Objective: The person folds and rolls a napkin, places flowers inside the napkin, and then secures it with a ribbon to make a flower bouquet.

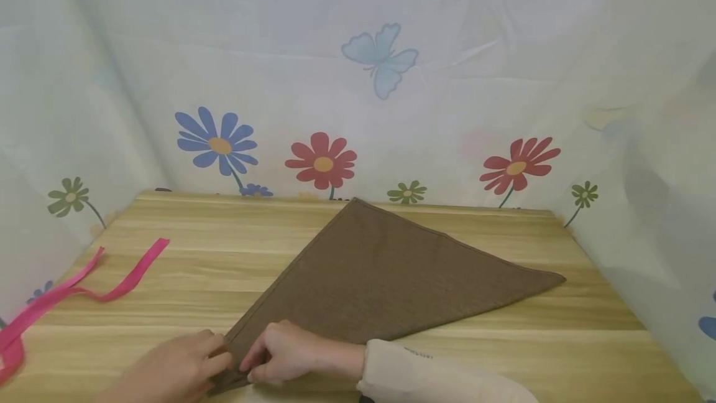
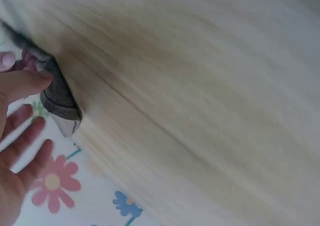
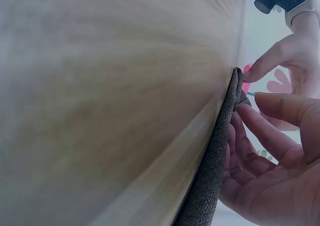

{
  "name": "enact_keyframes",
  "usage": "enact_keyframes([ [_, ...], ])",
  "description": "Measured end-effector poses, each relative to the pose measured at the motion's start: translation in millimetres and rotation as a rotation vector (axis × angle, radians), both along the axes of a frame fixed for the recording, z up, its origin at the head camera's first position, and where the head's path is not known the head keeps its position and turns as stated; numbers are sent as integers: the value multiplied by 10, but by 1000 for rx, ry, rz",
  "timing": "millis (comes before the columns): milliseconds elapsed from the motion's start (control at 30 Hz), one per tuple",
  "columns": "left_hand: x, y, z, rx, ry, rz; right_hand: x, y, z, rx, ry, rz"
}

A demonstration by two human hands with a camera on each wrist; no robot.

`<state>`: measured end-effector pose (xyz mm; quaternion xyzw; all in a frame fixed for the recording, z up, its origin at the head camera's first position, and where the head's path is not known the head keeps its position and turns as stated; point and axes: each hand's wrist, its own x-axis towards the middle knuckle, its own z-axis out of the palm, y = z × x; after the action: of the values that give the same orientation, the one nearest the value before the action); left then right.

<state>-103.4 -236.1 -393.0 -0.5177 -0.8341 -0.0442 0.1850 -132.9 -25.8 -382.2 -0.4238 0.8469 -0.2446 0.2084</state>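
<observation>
A brown cloth (image 1: 391,272), folded into a triangle, lies on the wooden table with one point at the back and another at the right. Its left corner is between my two hands at the front. My left hand (image 1: 176,365) pinches that corner; in the left wrist view, the thumb (image 2: 32,81) presses on the lifted, curled fabric (image 2: 59,93). Right beside it, my right hand (image 1: 291,353) pinches the cloth between thumb and index finger. The right wrist view shows the folded edge (image 3: 212,171) running along the table toward both hands.
A bright pink ribbon (image 1: 120,288) trails over the table's left side, with two loose ends. The light wood-grain table (image 1: 224,247) is backed and flanked by a white curtain (image 1: 279,67) printed with flowers and a butterfly.
</observation>
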Motion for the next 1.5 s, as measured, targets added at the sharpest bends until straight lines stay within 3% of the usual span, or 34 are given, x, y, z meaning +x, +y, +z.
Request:
enact_keyframes([
  [67,2,4,8,-42,97,-74,3,-1,-1,0,-3,2],
  [267,24,-20,29,-203,154,-121,9,2,-1,5,-18,-15],
  [567,-52,55,22,-134,262,-188,-10,39,7,-2,-38,-28],
  [667,-85,102,22,-98,246,-173,-13,69,16,-11,-41,-18],
  [833,-139,211,47,-27,93,-76,-28,144,11,-41,0,6],
  [1000,-174,292,70,-43,-19,-31,-37,248,3,-67,23,16],
  [1100,-190,331,61,-36,-26,-37,-20,301,22,-76,16,6],
  [1267,-212,379,34,55,-36,-30,13,357,45,-111,8,-7],
  [1500,-245,419,24,106,-17,8,77,378,29,-165,23,-20],
])
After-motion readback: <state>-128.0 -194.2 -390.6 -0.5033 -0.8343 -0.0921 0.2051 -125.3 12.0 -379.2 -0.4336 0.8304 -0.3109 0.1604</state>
